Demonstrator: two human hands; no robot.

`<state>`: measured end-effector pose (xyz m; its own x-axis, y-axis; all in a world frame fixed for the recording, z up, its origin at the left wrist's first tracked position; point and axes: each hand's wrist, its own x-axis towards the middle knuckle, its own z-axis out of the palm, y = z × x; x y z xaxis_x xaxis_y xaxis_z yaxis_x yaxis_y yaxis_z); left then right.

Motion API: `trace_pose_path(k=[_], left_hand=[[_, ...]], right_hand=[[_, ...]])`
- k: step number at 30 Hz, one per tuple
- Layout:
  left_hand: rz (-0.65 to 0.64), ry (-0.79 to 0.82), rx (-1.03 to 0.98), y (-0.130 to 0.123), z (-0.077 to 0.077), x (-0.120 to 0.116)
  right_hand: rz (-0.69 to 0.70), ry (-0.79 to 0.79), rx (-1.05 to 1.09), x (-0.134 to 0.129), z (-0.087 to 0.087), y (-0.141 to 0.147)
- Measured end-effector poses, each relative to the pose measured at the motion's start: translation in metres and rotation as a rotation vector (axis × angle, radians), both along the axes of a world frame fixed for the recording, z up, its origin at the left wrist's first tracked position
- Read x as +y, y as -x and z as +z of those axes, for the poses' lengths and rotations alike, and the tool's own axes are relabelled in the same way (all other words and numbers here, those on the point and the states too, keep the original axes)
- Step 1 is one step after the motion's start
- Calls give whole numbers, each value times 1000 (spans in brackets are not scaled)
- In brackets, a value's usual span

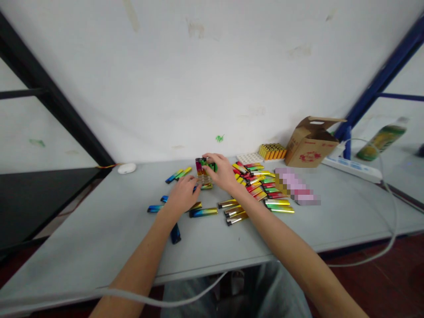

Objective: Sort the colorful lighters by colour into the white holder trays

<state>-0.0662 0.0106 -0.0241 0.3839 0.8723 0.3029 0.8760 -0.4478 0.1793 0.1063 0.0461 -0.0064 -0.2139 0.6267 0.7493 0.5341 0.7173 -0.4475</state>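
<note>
My right hand [221,171] is closed around a green lighter [215,167], partly covered by the fingers. It is at the top of a small clear holder [204,179], where shiny lighters [199,166] in purple and gold stand upright. My left hand [183,193] is low at the holder's near left side, fingers curled in. A dark blue bit of a lighter [194,189] shows at its fingertips; the rest is hidden. Blue-and-yellow lighters [203,212] lie around this hand. Several red, green and yellow lighters [255,183] lie in a heap beside my right forearm.
At the back right are a white tray with holes [250,158], a block of upright yellow-orange lighters [272,152] and an open cardboard box [309,145]. A power strip [353,168], a blurred pink item [296,185] and a white cable [392,212] are at right. A white case [126,168] lies at left.
</note>
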Motion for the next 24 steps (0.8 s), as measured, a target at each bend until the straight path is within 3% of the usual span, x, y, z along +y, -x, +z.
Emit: trace_pose_path(k=[6,12,17,24], left_hand=[[78,0,81,5,-6,5],[72,-11,34,6,-8,5],[70,0,1,7,-7,4],[93,-5,8,11,-10,9]], right_hand=[[-55,63,-97,9,-12,5],[-46,-3,-184,9,-15,1],[-148,-67,-177,13,-17,-4],[-162,-59,-240,14,-19,-9]])
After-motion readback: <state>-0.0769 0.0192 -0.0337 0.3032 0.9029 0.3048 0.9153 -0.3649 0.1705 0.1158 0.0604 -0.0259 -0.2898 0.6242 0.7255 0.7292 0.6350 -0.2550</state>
